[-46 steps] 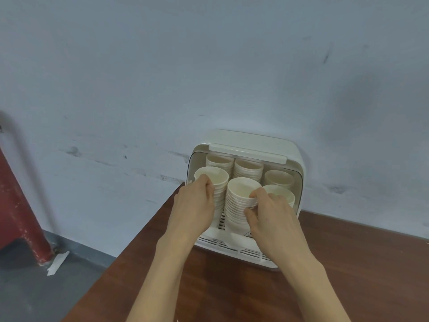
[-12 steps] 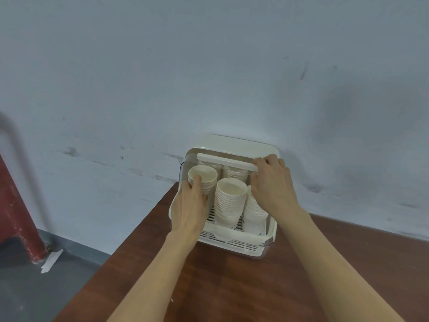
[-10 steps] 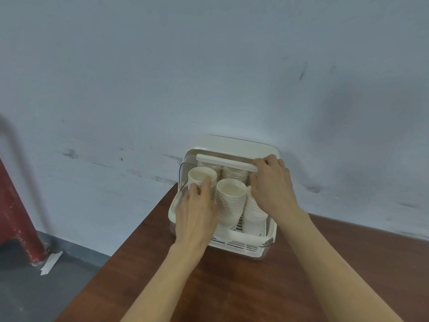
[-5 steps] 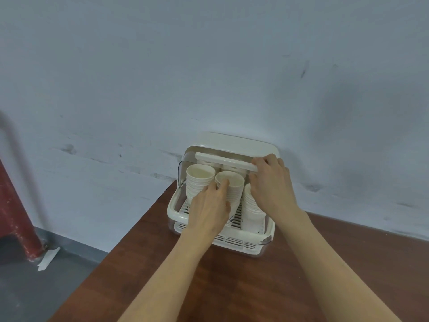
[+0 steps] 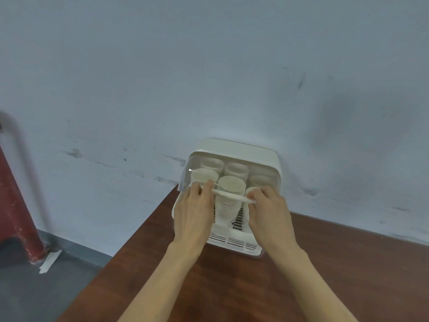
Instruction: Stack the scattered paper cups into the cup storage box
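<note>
At the front of the box (image 5: 236, 148), both hands had the lid bar (image 5: 232, 195) in their grip; the left hand (image 5: 193, 214) curled its fingers over the bar's left end, the right hand (image 5: 269, 212) pinched its right end, and the clear lid (image 5: 185, 175) stood partway down over the cups (image 5: 232, 185); the cups sat inside the box in stacks, two rows deep, the middle front stack rising just behind the bar; the box stood at the back of the worktop (image 5: 325, 263), against the wall (image 5: 209, 77), close to the worktop's left edge. The likeliest fault, as I judged it, was the bar catching the rim of that tall middle stack on the way down, tipping it or crushing its top cup; uneven pull from the two hands could rack the lid and jam it; a hard downward push might shove the light box sideways toward the near edge; fingers under the bar could be nipped against the front wall.
</note>
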Demonstrator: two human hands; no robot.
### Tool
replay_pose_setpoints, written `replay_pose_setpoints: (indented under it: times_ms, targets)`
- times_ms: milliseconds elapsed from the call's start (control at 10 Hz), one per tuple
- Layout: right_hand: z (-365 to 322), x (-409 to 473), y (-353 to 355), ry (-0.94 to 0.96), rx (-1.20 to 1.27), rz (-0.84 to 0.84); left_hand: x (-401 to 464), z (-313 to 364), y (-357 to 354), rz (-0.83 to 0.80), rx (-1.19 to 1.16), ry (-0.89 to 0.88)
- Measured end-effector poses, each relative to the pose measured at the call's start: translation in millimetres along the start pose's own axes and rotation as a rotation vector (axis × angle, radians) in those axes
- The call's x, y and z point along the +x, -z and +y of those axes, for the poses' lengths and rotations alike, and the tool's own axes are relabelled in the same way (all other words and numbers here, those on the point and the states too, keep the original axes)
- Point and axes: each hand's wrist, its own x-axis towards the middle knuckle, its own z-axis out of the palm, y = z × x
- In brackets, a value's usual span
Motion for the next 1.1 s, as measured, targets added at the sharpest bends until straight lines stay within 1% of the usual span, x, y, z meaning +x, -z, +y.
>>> replay_pose_setpoints:
  times_ms: [100, 200, 400, 600, 700, 800, 900, 1000, 1100]
  targets:
    - [-3.6, -7.8, -0.5, -0.013, 0.01, -0.002, -6.0, -5.3, 1.9, -0.037, -0.012, -0.011]
    - [-5.3, -15.4, -1.9, -0.043, 0.005, -0.039, -11.3, -13.9, 0.6, -0.097, -0.059, 0.01]
    - [-7.1, -32.1, -8.1, -0.055, 0.023, -0.084, -19.8, -25.4, 1.1, -0.157, -0.075, -0.026]
    - [-7.3, -50.3, -17.0, -0.066, 0.021, -0.127, -33.5, -33.3, -0.5, -0.311, -0.037, 0.001]
    - [-10.1, -51.7, -17.7, -0.09, 0.001, -0.162, -34.2, -29.5, 3.5, -0.358, -0.009, 0.006]
    - [-14.8, -52.9, -12.8, -0.107, -0.02, -0.234, -34.0, -28.7, 9.3, -0.435, 0.002, -0.005]
    - [-20.5, -52.7, 1.8, -0.096, -0.029, -0.361, -30.1, -30.4, 23.5, -0.567, -0.038, 0.009]
    - [-26.2, -59.6, 26.5, -0.104, -0.052, -0.403, -31.8, -29.8, 49.4, -0.632, -0.082, 0.041]
    - [-32.6, -73.6, 57.3, -0.124, -0.081, -0.368, -39.8, -28.3, 82.3, -0.597, -0.157, 0.064]
